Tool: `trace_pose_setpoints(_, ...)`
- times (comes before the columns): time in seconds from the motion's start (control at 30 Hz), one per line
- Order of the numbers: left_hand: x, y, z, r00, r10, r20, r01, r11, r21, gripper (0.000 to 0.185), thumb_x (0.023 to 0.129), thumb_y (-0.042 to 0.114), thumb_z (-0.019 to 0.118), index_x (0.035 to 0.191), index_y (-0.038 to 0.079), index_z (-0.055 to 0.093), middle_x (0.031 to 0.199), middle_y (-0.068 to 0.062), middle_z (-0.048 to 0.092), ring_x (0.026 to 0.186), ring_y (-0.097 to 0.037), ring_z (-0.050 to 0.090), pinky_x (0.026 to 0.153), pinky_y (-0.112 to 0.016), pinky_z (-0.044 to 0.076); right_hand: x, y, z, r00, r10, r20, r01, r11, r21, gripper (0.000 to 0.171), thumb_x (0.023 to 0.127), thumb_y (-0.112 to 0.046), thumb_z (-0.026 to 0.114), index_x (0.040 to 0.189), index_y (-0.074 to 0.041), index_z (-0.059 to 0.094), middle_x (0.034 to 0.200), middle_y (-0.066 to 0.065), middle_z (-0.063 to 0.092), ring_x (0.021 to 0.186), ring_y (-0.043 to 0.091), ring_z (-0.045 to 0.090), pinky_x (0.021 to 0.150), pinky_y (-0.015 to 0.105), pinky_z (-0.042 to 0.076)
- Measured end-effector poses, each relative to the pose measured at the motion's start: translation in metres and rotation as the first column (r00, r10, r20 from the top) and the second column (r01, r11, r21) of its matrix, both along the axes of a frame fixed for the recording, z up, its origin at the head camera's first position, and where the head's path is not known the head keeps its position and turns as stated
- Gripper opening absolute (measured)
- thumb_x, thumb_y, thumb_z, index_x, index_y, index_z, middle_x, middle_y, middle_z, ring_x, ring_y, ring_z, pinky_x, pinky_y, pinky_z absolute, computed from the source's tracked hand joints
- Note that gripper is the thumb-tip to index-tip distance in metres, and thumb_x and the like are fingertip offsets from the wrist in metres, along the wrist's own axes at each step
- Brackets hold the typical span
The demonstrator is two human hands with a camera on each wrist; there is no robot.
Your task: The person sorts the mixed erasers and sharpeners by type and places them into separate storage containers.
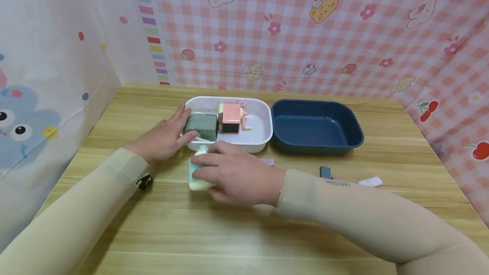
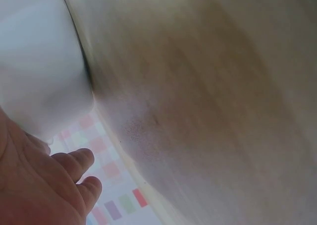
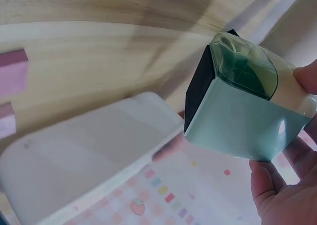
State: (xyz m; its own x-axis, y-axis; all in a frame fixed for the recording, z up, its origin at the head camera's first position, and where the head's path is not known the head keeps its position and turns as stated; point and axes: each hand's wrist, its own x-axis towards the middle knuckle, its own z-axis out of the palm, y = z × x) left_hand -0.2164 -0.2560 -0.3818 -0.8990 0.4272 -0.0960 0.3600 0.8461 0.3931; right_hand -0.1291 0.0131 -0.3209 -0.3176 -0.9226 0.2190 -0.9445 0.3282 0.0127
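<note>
My right hand [image 1: 244,177] grips a mint-green and cream crank pencil sharpener [image 3: 247,121] by its cream end, in front of the white bin [image 1: 263,139]. In the right wrist view its clear green window and a black face show. My left hand [image 1: 162,139] rests against the left end of the white bin, fingers extended along its side and thumb over the front rim. Inside that bin sit a dark green sharpener [image 1: 202,126] on the left and a pink crank sharpener [image 1: 231,118] in the middle, its handle toward the right.
A dark blue bin [image 1: 317,145] stands right beside the white one. On the table in front lie a small blue block [image 1: 325,172], a white piece [image 1: 370,181] and a purple piece [image 1: 269,162], the last partly behind my right hand. A checked cloth [image 1: 290,54] hangs behind the table.
</note>
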Motion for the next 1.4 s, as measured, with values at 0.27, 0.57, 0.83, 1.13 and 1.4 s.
trace_pose_setpoints(0.27, -0.001, -0.001, -0.001, 1.0, 0.002, 0.017, -0.002, 1.0, -0.002, 0.085, 0.111, 0.058, 0.032, 0.169, 0.007, -0.004, 0.177, -0.016, -0.012, 0.165, -0.036, 0.004, 0.127, -0.071, 0.014, 0.0, 0.008, 0.022, 0.998, 0.008, -0.056, -0.012, 0.997, -0.074, 0.036, 0.091, -0.023, 0.077, 0.127, -0.019, 0.072, 0.146, 0.002, 0.067, 0.125, 0.028, 0.059, 0.114, 0.038, 0.044)
trace_pose_setpoints(0.57, -0.001, -0.001, 0.002, 1.0, -0.003, 0.028, 0.003, 1.0, 0.007, 0.085, 0.111, 0.058, 0.032, 0.169, 0.005, -0.003, 0.177, -0.018, -0.01, 0.165, -0.038, 0.006, 0.127, -0.072, 0.013, -0.02, 0.019, 0.041, 0.993, -0.033, -0.112, 0.021, 0.994, -0.103, 0.035, 0.093, -0.021, 0.075, 0.127, -0.015, 0.073, 0.144, 0.005, 0.068, 0.129, 0.032, 0.058, 0.114, 0.043, 0.043)
trace_pose_setpoints(0.83, -0.001, -0.001, 0.002, 1.0, -0.013, 0.016, 0.013, 1.0, 0.008, 0.084, 0.112, 0.054, 0.035, 0.169, 0.002, -0.001, 0.177, -0.021, -0.008, 0.165, -0.039, 0.006, 0.126, -0.074, 0.015, -0.04, 0.024, 0.043, 0.992, -0.086, -0.092, 0.083, 0.996, -0.032, 0.036, 0.094, -0.02, 0.076, 0.128, -0.013, 0.073, 0.144, 0.007, 0.068, 0.134, 0.032, 0.056, 0.117, 0.043, 0.044)
trace_pose_setpoints(1.13, -0.001, -0.001, 0.002, 1.0, -0.025, 0.015, 0.025, 1.0, -0.013, 0.085, 0.112, 0.055, 0.033, 0.168, 0.002, -0.003, 0.176, -0.021, -0.01, 0.165, -0.038, 0.004, 0.126, -0.073, 0.016, -0.053, 0.025, 0.036, 0.99, -0.135, -0.033, 0.136, 0.99, 0.034, 0.037, 0.094, -0.019, 0.073, 0.131, -0.014, 0.073, 0.147, 0.005, 0.066, 0.132, 0.031, 0.055, 0.113, 0.043, 0.046)
trace_pose_setpoints(1.4, -0.002, -0.001, 0.0, 1.0, -0.012, 0.014, 0.012, 1.0, 0.006, 0.084, 0.112, 0.054, 0.034, 0.169, 0.003, -0.002, 0.177, -0.02, -0.009, 0.165, -0.037, 0.004, 0.126, -0.073, 0.015, -0.058, 0.023, 0.031, 0.989, -0.15, -0.019, 0.151, 0.985, 0.087, 0.038, 0.094, -0.019, 0.074, 0.133, -0.015, 0.073, 0.149, 0.004, 0.064, 0.131, 0.029, 0.054, 0.114, 0.042, 0.043)
